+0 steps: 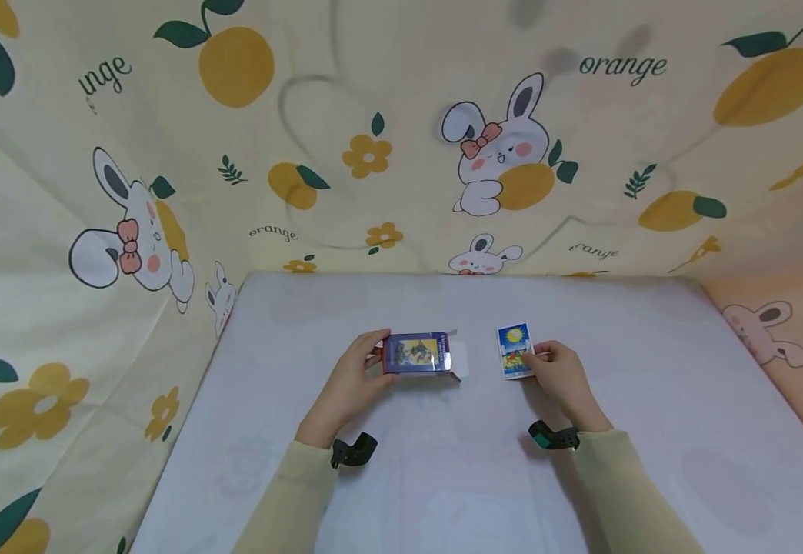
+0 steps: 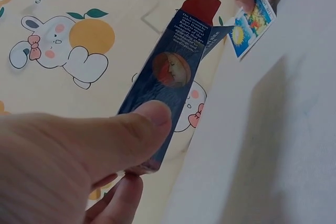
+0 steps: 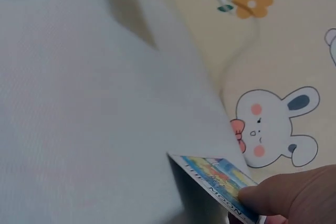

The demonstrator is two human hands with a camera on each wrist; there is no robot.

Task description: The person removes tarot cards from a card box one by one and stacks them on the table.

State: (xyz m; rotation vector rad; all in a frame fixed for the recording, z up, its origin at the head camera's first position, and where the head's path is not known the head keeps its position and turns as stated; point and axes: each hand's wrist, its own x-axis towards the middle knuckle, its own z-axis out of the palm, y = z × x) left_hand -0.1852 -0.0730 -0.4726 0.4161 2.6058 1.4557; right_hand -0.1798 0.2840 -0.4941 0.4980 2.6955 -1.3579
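My left hand (image 1: pixel 353 381) grips a small blue card box (image 1: pixel 415 355) by its left end, with the thumb along its narrow side. At the box's right end the flaps stand open; a red end flap (image 2: pixel 201 8) shows in the left wrist view. To the right, my right hand (image 1: pixel 566 377) pinches a tarot card (image 1: pixel 514 338) by its lower right edge, thumb on its picture side. That card has a white border, a yellow disc on blue, and the words "THE MOON" in the right wrist view. A gap separates box and card.
Both hands are over a white table (image 1: pixel 478 477). A cream curtain (image 1: pixel 401 92) printed with rabbits and oranges hangs behind the table's far edge and along its sides. Each wrist wears a black band (image 1: pixel 354 450).
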